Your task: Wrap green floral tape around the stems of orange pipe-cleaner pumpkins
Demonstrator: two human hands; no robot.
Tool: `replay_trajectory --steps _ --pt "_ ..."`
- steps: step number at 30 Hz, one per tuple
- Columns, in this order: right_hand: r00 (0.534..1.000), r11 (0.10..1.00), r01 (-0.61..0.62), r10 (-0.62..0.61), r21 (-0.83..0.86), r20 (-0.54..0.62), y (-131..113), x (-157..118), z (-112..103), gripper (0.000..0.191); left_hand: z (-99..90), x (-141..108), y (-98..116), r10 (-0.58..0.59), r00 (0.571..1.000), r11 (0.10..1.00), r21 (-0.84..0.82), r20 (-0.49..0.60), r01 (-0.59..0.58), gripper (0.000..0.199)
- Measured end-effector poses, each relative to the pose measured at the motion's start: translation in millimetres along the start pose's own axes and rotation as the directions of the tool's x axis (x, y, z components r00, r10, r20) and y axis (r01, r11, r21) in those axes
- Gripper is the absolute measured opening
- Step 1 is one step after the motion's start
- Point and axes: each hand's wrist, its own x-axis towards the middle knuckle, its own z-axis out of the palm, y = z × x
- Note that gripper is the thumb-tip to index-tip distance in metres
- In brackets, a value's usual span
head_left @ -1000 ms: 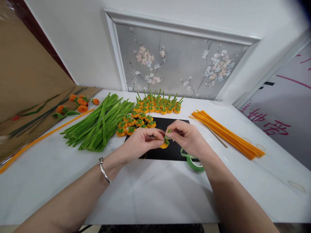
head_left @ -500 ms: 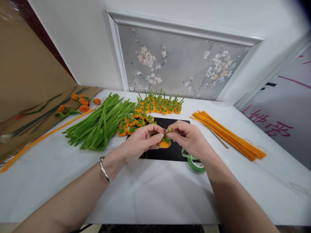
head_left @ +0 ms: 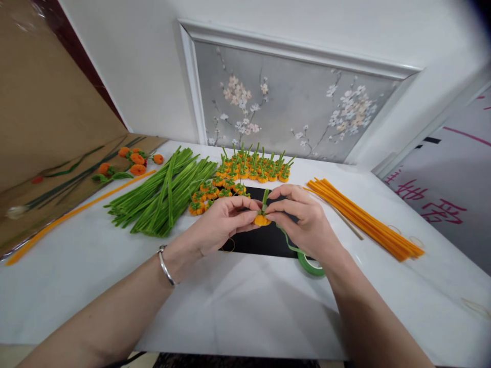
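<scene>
A small orange pipe-cleaner pumpkin (head_left: 262, 221) with a green stem is pinched in my left hand (head_left: 228, 220), between thumb and fingers. Its stem (head_left: 265, 196) points up, with a pale green band around its base. My right hand (head_left: 301, 217) is closed at the stem's right side, thumb and fingertips on the green floral tape (head_left: 290, 244). That strip runs down to the tape roll (head_left: 311, 267), which lies partly under my right hand. Below both hands is a black mat (head_left: 257, 240). The exact fingertip contact at the stem is partly hidden.
Several finished-looking orange pumpkins (head_left: 263, 176) stand behind the mat. Green pipe cleaners (head_left: 164, 197) lie heaped at left, orange pipe cleaners (head_left: 368, 220) at right. Further left are orange flowers (head_left: 137, 163) and one long orange pipe cleaner (head_left: 76, 217). A panelled wall (head_left: 284, 102) bounds the back.
The pumpkin's stem now stands upright in view, where fingers covered it before. My right hand's fingers have spread and shifted slightly around the stem. The whole view has moved a little.
</scene>
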Motion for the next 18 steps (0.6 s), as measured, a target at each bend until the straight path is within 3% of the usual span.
replay_trajectory --steps 8,14,18 --pt "0.995 0.987 -0.094 0.098 0.133 -0.027 -2.9 0.3 6.8 0.014 2.8 0.4 -0.5 0.015 1.000 1.000 -0.011 0.010 -0.015 0.019" --pt "0.985 0.959 -0.145 0.163 0.245 -0.057 -3.2 0.6 8.8 0.010 2.5 -0.1 -6.9 0.151 0.988 0.984 0.095 -0.016 -0.149 0.015" --pt "0.973 0.918 -0.222 0.231 0.328 0.013 -1.4 0.9 0.4 0.006 1.3 -2.2 -4.5 0.199 0.980 0.975 0.102 0.010 -0.199 0.015"
